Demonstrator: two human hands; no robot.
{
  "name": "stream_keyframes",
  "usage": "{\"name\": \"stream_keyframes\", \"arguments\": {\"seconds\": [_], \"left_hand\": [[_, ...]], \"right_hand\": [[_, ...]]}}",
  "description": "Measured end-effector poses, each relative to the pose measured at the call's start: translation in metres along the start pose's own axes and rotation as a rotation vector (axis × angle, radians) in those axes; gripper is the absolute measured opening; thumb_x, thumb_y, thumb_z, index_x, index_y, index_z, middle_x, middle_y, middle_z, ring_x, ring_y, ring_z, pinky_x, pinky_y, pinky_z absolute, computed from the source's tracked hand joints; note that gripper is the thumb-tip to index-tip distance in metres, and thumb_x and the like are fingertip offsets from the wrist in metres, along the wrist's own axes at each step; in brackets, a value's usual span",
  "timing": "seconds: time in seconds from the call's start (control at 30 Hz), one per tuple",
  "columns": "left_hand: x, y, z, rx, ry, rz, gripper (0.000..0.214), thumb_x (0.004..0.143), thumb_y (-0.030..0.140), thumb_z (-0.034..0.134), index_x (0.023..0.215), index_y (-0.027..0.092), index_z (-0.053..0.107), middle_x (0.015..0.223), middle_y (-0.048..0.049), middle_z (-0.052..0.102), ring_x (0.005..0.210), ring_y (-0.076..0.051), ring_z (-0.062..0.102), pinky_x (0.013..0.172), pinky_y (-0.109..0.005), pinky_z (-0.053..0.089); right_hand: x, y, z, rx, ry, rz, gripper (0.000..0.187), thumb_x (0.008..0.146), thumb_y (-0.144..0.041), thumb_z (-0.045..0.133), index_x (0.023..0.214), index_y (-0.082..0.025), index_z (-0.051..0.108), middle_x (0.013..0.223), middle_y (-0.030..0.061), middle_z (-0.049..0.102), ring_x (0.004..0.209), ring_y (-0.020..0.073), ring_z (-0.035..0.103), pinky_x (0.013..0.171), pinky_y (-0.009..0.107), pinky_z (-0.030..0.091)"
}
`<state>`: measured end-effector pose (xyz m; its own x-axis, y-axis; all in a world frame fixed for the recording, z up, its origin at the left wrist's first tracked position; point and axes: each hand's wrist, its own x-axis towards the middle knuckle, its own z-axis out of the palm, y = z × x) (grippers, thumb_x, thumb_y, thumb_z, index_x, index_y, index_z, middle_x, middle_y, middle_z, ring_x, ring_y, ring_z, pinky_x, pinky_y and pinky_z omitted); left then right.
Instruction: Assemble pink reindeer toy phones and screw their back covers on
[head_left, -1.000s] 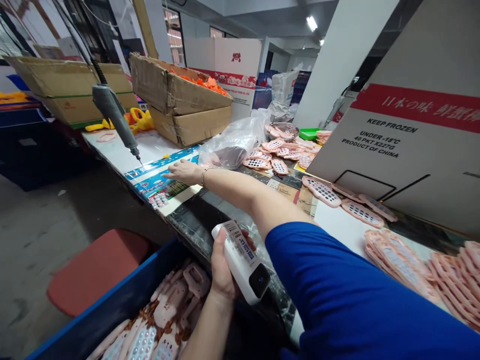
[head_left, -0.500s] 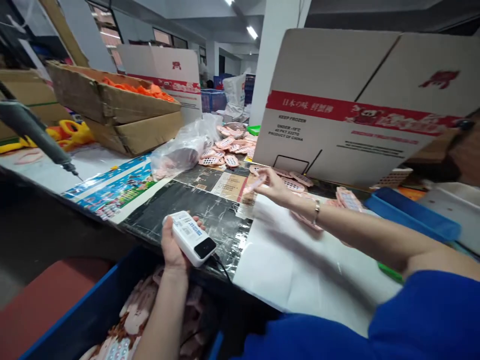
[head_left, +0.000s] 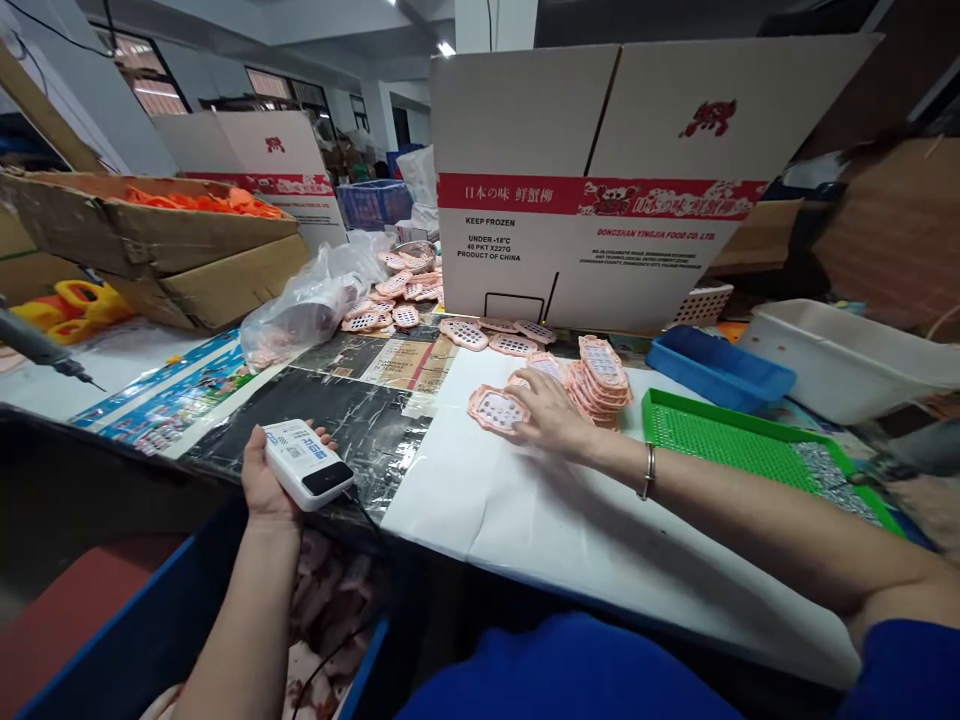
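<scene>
My left hand [head_left: 271,490] is wrapped around a white power bank [head_left: 304,455] with a printed label, a black end panel and a dark cable. It is held near the front edge of the table. Over the white sheet, my right hand [head_left: 555,415] has its thumb and fingers closed on the right edge of a pink plastic piece [head_left: 498,410] with a pale, dotted centre. Just beyond that hand stands a stack of similar pink pieces [head_left: 598,375]. Further back, several more pink pieces [head_left: 463,334] lie loose before a carton.
A white carton [head_left: 525,120] with red print stands behind. To the right are a green tray [head_left: 720,425] of small metal parts, a blue tray [head_left: 712,375] and electric screwdrivers [head_left: 41,345] on both sides. Below, a blue bin [head_left: 150,625] holds pink parts.
The view has swung right. My right hand has brought a pink piece from the back of the table nearer, beside the stack. My left hand still holds the power bank.
</scene>
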<state>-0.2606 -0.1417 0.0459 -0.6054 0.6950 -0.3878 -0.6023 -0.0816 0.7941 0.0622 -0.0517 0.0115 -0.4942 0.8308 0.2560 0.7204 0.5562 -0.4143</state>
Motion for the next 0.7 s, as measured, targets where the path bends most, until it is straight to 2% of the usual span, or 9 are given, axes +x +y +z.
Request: {"name": "stream_keyframes", "arguments": {"seconds": [0.17, 0.33, 0.43, 0.57, 0.63, 0.7], "left_hand": [[0.0, 0.002, 0.005, -0.008, -0.022, -0.041, 0.058, 0.098, 0.046, 0.019, 0.098, 0.007, 0.063, 0.067, -0.0117, 0.066, 0.052, -0.021, 0.063, 0.047, -0.03, 0.055], [0.009, 0.003, 0.027, -0.067, -0.108, -0.156, 0.063, 0.096, 0.052, 0.022, 0.108, 0.005, 0.062, 0.067, -0.0114, 0.062, 0.05, -0.018, 0.059, 0.044, -0.029, 0.053], [0.028, 0.001, 0.046, -0.094, -0.195, -0.219, 0.062, 0.095, 0.055, 0.028, 0.11, 0.005, 0.062, 0.069, -0.0113, 0.061, 0.052, -0.019, 0.059, 0.045, -0.029, 0.053], [0.062, -0.002, 0.064, -0.093, -0.301, -0.345, 0.055, 0.095, 0.05, 0.032, 0.104, 0.006, 0.064, 0.067, -0.0124, 0.062, 0.052, -0.02, 0.059, 0.045, -0.031, 0.053], [0.076, -0.003, 0.065, -0.088, -0.327, -0.392, 0.053, 0.096, 0.046, 0.033, 0.099, 0.005, 0.064, 0.067, -0.0137, 0.062, 0.053, -0.021, 0.059, 0.046, -0.032, 0.053], [0.086, -0.005, 0.063, -0.09, -0.342, -0.428, 0.052, 0.096, 0.045, 0.032, 0.094, 0.004, 0.065, 0.067, -0.0146, 0.062, 0.053, -0.021, 0.06, 0.048, -0.033, 0.054]], "right_hand": [[0.021, -0.018, -0.02, -0.001, -0.125, -0.04, 0.033, 0.085, -0.023, 0.058, 0.116, -0.018, 0.067, 0.125, 0.0136, 0.064, 0.12, 0.0285, 0.056, 0.103, 0.044, 0.043], [0.084, -0.049, -0.025, 0.048, -0.228, -0.054, 0.023, 0.086, -0.02, 0.056, 0.102, -0.018, 0.073, 0.105, 0.0081, 0.074, 0.096, 0.0218, 0.066, 0.08, 0.031, 0.048], [0.138, -0.063, -0.012, 0.086, -0.26, -0.025, 0.02, 0.086, -0.017, 0.058, 0.097, -0.015, 0.075, 0.094, 0.0075, 0.075, 0.082, 0.0174, 0.066, 0.069, 0.027, 0.047], [0.221, -0.073, 0.021, 0.121, -0.256, 0.04, 0.019, 0.091, -0.022, 0.059, 0.102, -0.012, 0.071, 0.09, 0.0062, 0.072, 0.075, 0.0133, 0.066, 0.069, 0.026, 0.051], [0.262, -0.077, 0.038, 0.121, -0.246, 0.069, 0.023, 0.095, -0.03, 0.058, 0.106, -0.012, 0.067, 0.092, 0.0052, 0.071, 0.078, 0.0133, 0.066, 0.072, 0.029, 0.055], [0.301, -0.082, 0.055, 0.109, -0.222, 0.074, 0.029, 0.096, -0.035, 0.057, 0.113, -0.012, 0.063, 0.103, 0.0068, 0.069, 0.089, 0.0157, 0.067, 0.08, 0.034, 0.056]]}}
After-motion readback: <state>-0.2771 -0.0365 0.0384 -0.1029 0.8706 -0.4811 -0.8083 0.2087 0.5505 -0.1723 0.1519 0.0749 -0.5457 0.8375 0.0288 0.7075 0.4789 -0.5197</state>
